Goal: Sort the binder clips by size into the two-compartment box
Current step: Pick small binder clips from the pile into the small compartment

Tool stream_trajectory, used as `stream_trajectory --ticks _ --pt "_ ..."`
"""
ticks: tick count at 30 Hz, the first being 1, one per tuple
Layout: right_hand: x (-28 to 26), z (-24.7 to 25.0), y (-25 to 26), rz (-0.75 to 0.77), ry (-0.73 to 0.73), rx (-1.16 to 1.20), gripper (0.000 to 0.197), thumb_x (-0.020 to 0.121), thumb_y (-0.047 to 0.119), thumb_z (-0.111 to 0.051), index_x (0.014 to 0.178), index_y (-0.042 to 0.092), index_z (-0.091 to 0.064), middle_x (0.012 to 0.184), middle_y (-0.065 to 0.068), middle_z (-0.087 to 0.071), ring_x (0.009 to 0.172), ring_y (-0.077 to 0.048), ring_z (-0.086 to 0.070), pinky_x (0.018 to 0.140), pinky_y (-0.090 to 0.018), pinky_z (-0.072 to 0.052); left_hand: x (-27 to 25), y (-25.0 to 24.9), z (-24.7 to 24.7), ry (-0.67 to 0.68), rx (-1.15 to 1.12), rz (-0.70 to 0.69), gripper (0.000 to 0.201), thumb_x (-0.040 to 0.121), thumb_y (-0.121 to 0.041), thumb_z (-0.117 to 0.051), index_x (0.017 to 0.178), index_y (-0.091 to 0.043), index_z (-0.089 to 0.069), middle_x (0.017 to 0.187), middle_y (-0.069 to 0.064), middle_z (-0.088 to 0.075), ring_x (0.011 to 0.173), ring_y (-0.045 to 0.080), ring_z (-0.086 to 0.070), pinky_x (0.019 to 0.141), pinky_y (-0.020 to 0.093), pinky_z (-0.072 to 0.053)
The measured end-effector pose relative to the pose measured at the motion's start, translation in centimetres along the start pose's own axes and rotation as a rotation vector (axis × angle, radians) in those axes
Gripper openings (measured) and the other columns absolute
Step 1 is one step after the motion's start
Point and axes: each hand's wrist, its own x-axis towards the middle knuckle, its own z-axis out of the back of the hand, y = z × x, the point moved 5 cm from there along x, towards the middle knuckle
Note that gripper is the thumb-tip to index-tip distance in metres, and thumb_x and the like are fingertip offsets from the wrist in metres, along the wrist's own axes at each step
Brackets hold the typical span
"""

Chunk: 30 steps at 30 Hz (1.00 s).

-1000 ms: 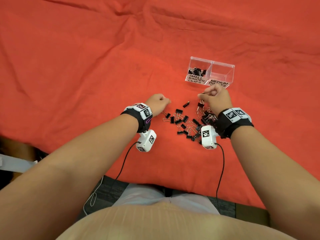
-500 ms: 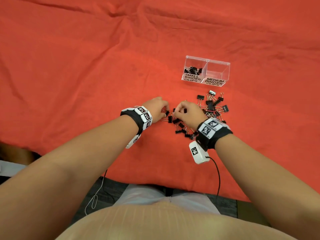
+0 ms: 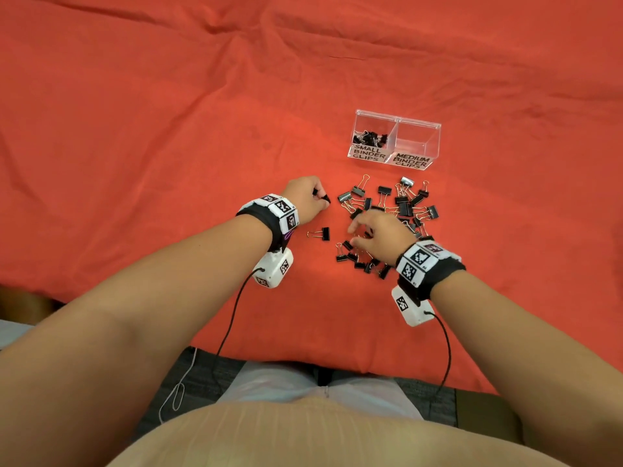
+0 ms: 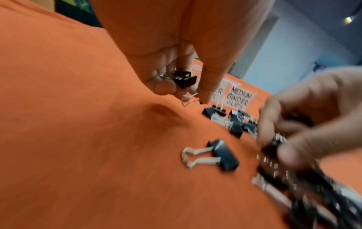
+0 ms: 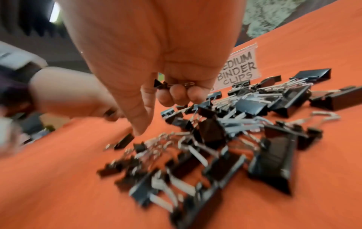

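I sit at a table spread with a wrinkled red-orange cloth (image 3: 168,129) that hangs over the near edge. Under it I can see dark grey carpet (image 3: 199,375). Off to my right stands a pale blue wall (image 4: 290,51) with one small ceiling light (image 4: 348,19) glowing above it.

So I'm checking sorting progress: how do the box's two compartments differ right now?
The small-clips compartment holds a heap of black clips; the medium-clips compartment shows none. Their front labels read SMALL BINDER CLIPS and MEDIUM BINDER CLIPS. Both are clear, open-topped halves of one box on the orange cloth.
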Motion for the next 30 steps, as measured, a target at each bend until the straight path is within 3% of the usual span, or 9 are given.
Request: stream_trajectory --ticks 3,6,9,14,18,22,25,28,30 --pt "-0.3 -1.4 0.0 0.021 0.060 -0.056 0.025 0.083 0.032 -0.065 0.108 0.025 -0.062 0.106 0.004 -0.056 0.094 -0.014 -0.054 0.084 -0.035 -0.049 1.6 -2.0 0.8 -0.036 -0.107 0.021 0.013 0.083 -0.016 -0.068 0.079 -0.019 -0.056 0.066 -0.011 -0.050 0.062 0.011 -0.048 0.052 0.021 -0.036" --pt "-0.3 -1.7 0.0 0.030 0.043 -0.031 0.022 0.084 0.027 -0.064 0.104 0.019 -0.062 0.106 -0.001 -0.058 0.095 -0.018 -0.057 0.083 -0.036 -0.050 3.7 -4.6 1.5 -0.050 -0.160 0.010 0.010 0.084 -0.017 -0.067 0.083 -0.016 -0.057 0.064 -0.007 -0.053 0.055 0.008 -0.048 0.051 0.023 -0.038" --pt "-0.2 -1.6 0.0 0.003 0.037 0.000 0.020 0.081 0.020 -0.063 0.100 0.014 -0.058 0.104 -0.004 -0.055 0.086 -0.018 -0.053 0.078 -0.034 -0.049 5.8 -7.3 2.3 -0.097 -0.157 -0.023 0.012 0.084 -0.017 -0.067 0.079 -0.016 -0.056 0.069 -0.006 -0.054 0.063 0.016 -0.052 0.055 0.023 -0.040" --pt "0.5 -0.7 -0.1 0.013 0.038 0.008 0.011 0.080 0.016 -0.061 0.087 0.009 -0.056 0.101 -0.008 -0.050 0.079 -0.022 -0.052 0.075 -0.037 -0.049 8.8 -10.4 3.3 -0.166 -0.154 -0.044 0.010 0.086 -0.016 -0.065 0.080 -0.016 -0.057 0.087 0.001 -0.059 0.077 0.020 -0.058 0.074 0.035 -0.055" --pt "0.5 -1.0 0.2 0.091 0.063 -0.079 0.006 0.081 0.011 -0.057 0.084 0.006 -0.054 0.097 -0.011 -0.046 0.074 -0.028 -0.052 0.068 -0.042 -0.049 10.0 -11.4 3.2 -0.170 -0.192 -0.034 0.002 0.088 -0.016 -0.063 0.087 -0.017 -0.063 0.096 0.004 -0.063 0.075 0.021 -0.060 0.069 0.032 -0.055" --pt "0.7 -0.9 0.3 0.106 0.035 -0.044 0.016 0.081 0.013 -0.058 0.095 0.009 -0.052 0.101 -0.008 -0.046 0.074 -0.021 -0.047 0.066 -0.035 -0.045 9.8 -11.3 3.4 -0.151 -0.173 -0.055 0.019 0.091 -0.011 -0.057 0.107 -0.013 -0.066 0.107 0.004 -0.066 0.082 0.017 -0.060 0.076 0.028 -0.054" --pt "0.8 -1.1 0.3 0.122 0.063 -0.066 0.023 0.085 0.019 -0.061 0.106 0.011 -0.055 0.108 -0.005 -0.046 0.081 -0.018 -0.047 0.070 -0.031 -0.043 8.8 -10.5 4.1 -0.191 -0.236 -0.047 0.024 0.091 -0.003 -0.050 0.105 -0.014 -0.067 0.108 0.004 -0.067 0.084 0.017 -0.064 0.074 0.027 -0.054" --pt "0.8 -1.4 0.6 0.143 0.087 -0.096 0.013 0.088 0.018 -0.059 0.097 0.009 -0.059 0.105 -0.008 -0.048 0.087 -0.022 -0.052 0.075 -0.034 -0.046 6.9 -8.8 4.7 -0.230 -0.378 0.006 0.025 0.091 0.000 -0.047 0.095 -0.016 -0.066 0.099 0.002 -0.070 0.088 0.018 -0.069 0.073 0.034 -0.060" --pt "0.8 -1.5 0.7 0.153 0.086 -0.098 0.009 0.089 0.015 -0.056 0.093 0.007 -0.059 0.103 -0.010 -0.049 0.087 -0.024 -0.052 0.077 -0.036 -0.047 4.8 -7.5 4.3 -0.212 -0.398 0.031 0.025 0.090 0.001 -0.045 0.090 -0.017 -0.064 0.092 0.001 -0.070 0.082 0.015 -0.069 0.064 0.029 -0.058"
